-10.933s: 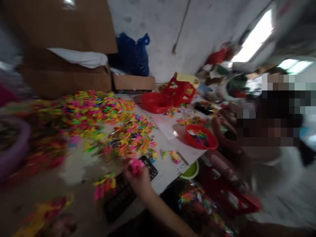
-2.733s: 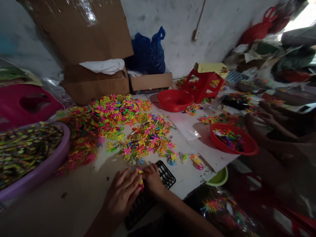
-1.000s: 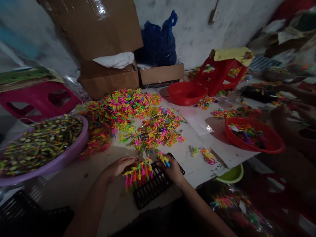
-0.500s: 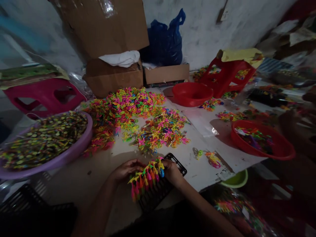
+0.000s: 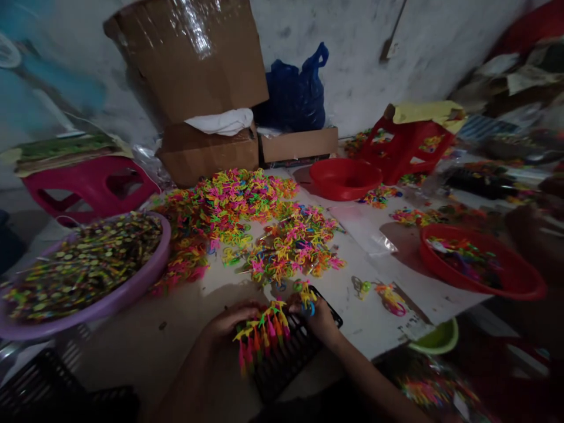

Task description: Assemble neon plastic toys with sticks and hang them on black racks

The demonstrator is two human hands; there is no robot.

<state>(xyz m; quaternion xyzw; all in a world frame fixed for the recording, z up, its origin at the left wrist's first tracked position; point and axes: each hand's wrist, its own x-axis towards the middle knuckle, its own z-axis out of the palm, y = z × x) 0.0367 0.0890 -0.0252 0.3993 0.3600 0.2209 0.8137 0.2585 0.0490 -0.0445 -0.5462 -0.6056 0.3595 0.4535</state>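
A black slotted plastic rack (image 5: 286,367) lies tilted on the table in front of me. Bright pink, orange and yellow plastic pieces (image 5: 264,332) stand in a row along its left part. My left hand (image 5: 233,320) is curled around the far left end of this row, its fingertips partly hidden. My right hand (image 5: 319,317) pinches a few small yellow and blue pieces (image 5: 306,296) over the rack's far right part. Just beyond the hands spreads a large heap of similar colourful pieces (image 5: 247,200).
A purple basin (image 5: 161,249) full of small parts stands left. Red basins (image 5: 346,176) (image 5: 524,279) are at the back and right. Cardboard boxes (image 5: 211,155), a blue bag (image 5: 295,97) and two stools (image 5: 88,188) (image 5: 392,144) stand behind. Someone's arm shows at the right edge.
My right hand has moved slightly right, away from the row, with the yellow and blue pieces. A gap now shows between them and the row. The whole view has shifted, so things appear lower.
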